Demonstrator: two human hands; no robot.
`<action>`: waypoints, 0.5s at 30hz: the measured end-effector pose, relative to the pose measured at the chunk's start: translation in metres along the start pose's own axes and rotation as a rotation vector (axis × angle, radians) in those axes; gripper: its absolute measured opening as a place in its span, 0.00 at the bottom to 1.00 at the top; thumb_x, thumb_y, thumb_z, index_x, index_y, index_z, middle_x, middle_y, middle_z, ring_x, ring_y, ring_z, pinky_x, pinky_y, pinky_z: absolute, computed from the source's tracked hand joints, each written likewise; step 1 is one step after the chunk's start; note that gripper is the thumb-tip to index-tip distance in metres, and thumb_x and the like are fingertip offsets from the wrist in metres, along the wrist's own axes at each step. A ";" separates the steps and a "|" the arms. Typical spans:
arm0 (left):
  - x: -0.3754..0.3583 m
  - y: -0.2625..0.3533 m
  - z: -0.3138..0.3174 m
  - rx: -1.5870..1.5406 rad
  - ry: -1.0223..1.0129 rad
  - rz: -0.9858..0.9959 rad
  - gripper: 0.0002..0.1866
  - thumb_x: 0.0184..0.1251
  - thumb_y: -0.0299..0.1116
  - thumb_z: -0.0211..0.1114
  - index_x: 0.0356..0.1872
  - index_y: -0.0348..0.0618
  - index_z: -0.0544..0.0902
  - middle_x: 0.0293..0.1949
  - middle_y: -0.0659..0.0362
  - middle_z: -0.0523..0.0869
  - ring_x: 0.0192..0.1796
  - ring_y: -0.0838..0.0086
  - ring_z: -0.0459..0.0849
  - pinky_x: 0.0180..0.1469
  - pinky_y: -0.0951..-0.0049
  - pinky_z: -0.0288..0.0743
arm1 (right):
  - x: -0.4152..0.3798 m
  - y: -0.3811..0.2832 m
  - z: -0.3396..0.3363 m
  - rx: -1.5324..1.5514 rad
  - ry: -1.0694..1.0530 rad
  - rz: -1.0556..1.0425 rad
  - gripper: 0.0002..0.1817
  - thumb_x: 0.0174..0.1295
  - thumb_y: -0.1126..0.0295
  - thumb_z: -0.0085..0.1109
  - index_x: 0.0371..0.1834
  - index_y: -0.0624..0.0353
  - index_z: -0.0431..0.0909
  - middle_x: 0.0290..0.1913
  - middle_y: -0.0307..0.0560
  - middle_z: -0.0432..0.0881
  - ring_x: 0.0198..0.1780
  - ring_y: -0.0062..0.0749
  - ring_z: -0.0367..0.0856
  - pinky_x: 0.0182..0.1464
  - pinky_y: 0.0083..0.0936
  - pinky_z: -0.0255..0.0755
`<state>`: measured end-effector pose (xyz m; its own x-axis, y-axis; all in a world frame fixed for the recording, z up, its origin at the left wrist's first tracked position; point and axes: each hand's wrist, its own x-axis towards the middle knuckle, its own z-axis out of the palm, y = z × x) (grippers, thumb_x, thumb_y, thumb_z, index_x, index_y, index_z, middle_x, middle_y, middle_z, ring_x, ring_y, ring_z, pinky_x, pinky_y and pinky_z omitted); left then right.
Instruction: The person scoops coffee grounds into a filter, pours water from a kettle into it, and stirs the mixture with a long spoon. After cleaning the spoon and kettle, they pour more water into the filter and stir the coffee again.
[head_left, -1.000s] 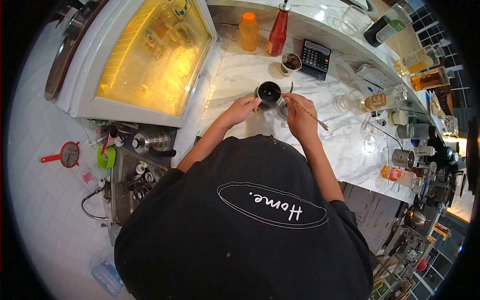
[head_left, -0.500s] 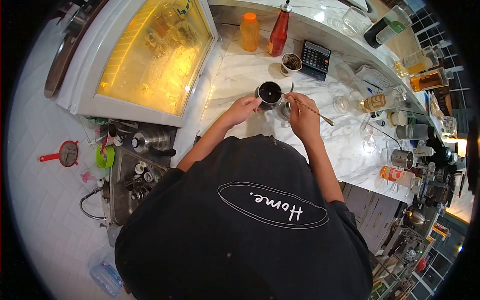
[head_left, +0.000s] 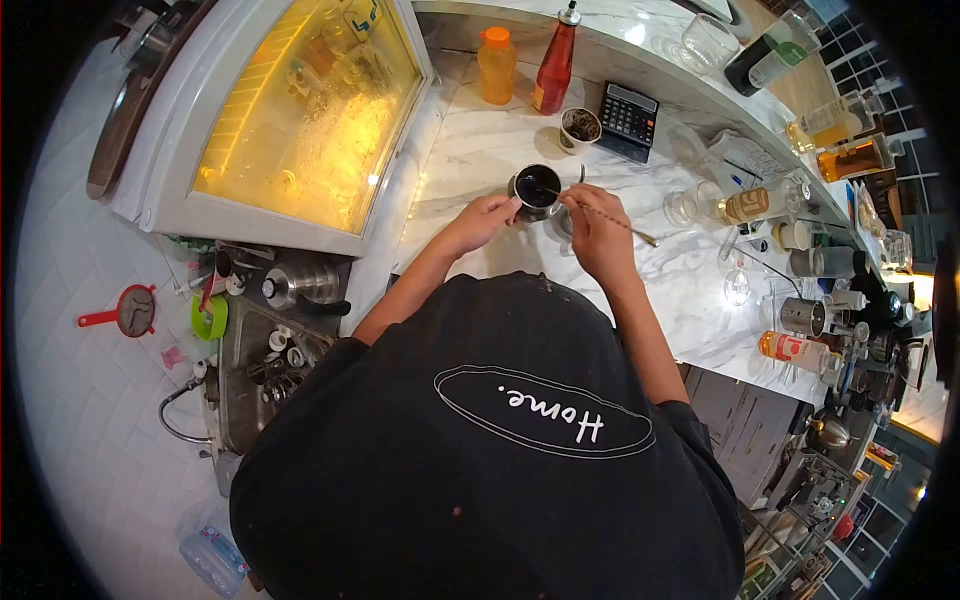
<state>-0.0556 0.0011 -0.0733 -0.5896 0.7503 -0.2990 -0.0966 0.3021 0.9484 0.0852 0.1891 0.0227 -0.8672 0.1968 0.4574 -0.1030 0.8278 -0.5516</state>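
My left hand [head_left: 485,222] grips the left side of a metal cup [head_left: 537,207] that holds dark liquid. A long twisted spoon [head_left: 610,215] is pinched in the fingers of my right hand [head_left: 598,230]; its lower end dips into the cup and its other end points out to the right. Partly hidden behind my right hand, another small vessel [head_left: 563,226] stands beside the cup. A small white tub [head_left: 580,131] with dark bits in it is just beyond the cup, next to a black calculator [head_left: 628,118].
An orange bottle [head_left: 497,66] and a red bottle [head_left: 556,62] stand at the counter's back. A lit display case [head_left: 310,120] is at the left, above a sink [head_left: 245,375]. Glasses and a labelled bottle [head_left: 750,205] are on the right.
My right hand and the spoon have shifted slightly left, and the spoon's tip sits further into the cup. My left hand has stayed on the cup.
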 end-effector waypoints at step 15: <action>0.000 0.002 -0.002 0.040 -0.028 -0.037 0.25 0.85 0.54 0.54 0.32 0.45 0.81 0.39 0.64 0.85 0.44 0.77 0.78 0.53 0.73 0.71 | -0.002 0.002 0.004 -0.039 -0.036 -0.025 0.08 0.71 0.74 0.59 0.46 0.61 0.87 0.48 0.48 0.90 0.58 0.44 0.85 0.60 0.41 0.73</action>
<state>-0.0572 0.0008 -0.0707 -0.5635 0.7543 -0.3369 -0.0854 0.3525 0.9319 0.0848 0.1880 0.0185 -0.8814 0.1571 0.4454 -0.1069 0.8522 -0.5122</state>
